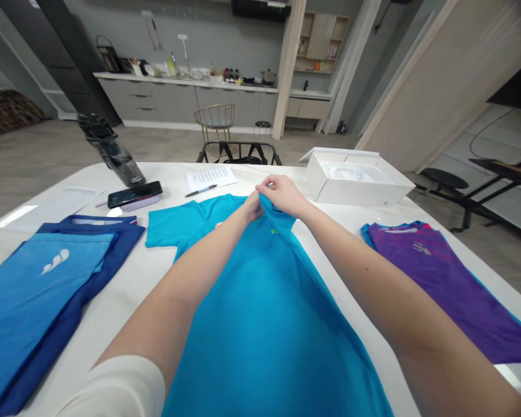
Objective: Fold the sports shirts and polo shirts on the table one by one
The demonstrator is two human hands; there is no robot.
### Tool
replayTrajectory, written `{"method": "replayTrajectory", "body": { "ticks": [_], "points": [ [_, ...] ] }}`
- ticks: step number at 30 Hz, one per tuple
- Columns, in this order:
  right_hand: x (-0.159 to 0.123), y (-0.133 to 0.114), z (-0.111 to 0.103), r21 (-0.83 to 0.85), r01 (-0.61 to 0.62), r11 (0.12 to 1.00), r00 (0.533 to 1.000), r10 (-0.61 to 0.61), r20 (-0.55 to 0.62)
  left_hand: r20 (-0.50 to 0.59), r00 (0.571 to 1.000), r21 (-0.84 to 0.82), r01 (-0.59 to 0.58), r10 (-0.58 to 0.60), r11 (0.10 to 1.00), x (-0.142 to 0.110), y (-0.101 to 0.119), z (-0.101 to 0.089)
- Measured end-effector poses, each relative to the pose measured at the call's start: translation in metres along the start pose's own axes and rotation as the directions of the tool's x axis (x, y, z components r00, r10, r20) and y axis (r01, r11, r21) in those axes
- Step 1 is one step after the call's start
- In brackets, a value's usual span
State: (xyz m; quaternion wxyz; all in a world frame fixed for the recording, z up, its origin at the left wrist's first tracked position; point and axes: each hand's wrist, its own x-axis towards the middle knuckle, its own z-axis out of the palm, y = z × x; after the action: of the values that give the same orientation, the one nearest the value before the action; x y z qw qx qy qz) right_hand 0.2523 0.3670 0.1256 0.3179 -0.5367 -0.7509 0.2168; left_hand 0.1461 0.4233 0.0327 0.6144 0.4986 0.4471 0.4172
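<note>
A bright blue T-shirt lies spread on the white table, its collar end away from me and its hem running out of view toward me. One short sleeve stretches flat to the left. My right hand pinches the fabric near the right shoulder and lifts a fold of it. Right beside it, my left hand grips the same part of the shirt, its fingers partly hidden behind the cloth. A small green mark shows on the chest below the hands.
Folded blue shirts lie at left, a folded purple shirt at right. Behind stand an open white box, a dark bottle, a phone, a pen and a printed sheet. A black chair is beyond the table.
</note>
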Motion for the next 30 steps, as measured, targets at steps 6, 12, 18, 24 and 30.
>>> {"method": "replayTrajectory", "body": {
  "ticks": [6,12,18,24,30],
  "points": [
    [0.023,0.042,0.054,-0.258,-0.129,0.958,0.989,0.142,0.032,0.075,0.952,-0.108,0.303,-0.296,0.947,-0.049,-0.008,-0.088],
    [0.008,0.108,0.065,-0.572,-0.173,0.802,0.970,0.239,0.043,-0.227,0.968,0.627,0.226,-0.102,0.746,-0.069,-0.017,-0.099],
    [0.017,0.117,0.076,-0.609,-0.072,0.790,0.981,0.165,0.098,-0.083,0.996,0.844,0.055,0.029,0.533,-0.077,-0.024,-0.085],
    [0.028,0.121,0.069,-0.512,-0.116,0.851,0.992,0.123,-0.019,-0.121,0.959,0.727,-0.089,0.255,0.681,-0.081,-0.025,-0.086],
    [0.049,0.115,0.055,-0.407,-0.227,0.885,0.971,0.173,-0.165,-0.267,0.955,0.535,0.037,0.127,0.844,-0.054,0.015,-0.103]
  ]
}}
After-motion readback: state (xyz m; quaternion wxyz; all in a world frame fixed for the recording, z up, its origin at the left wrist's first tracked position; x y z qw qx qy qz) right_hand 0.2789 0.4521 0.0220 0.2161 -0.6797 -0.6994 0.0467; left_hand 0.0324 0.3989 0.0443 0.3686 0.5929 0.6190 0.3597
